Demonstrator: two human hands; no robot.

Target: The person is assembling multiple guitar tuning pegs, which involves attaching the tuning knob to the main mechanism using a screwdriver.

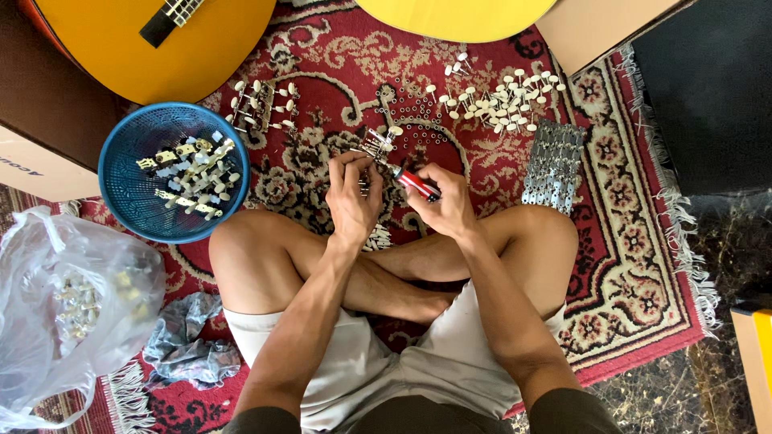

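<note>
Left hand (352, 197) fingers pinch tuner assembly (375, 145) above rug (627, 265) centre, steadying it. Right hand (446, 201) wraps red-handled screwdriver (416, 182), tip angled into assembly. Blue basket (121, 201) of assembled tuners near rug's left edge, within reach.

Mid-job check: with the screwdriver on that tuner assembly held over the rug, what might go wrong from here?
1. The left hand holds the tuner assembly in mid-air; if the red-handled screwdriver in the right hand slips, its tip may jab the fingers.
2. Any screw that drops would likely vanish into the patterned rug.
3. The loose white tuner pegs lie close by the right knee and may get scattered.
</note>
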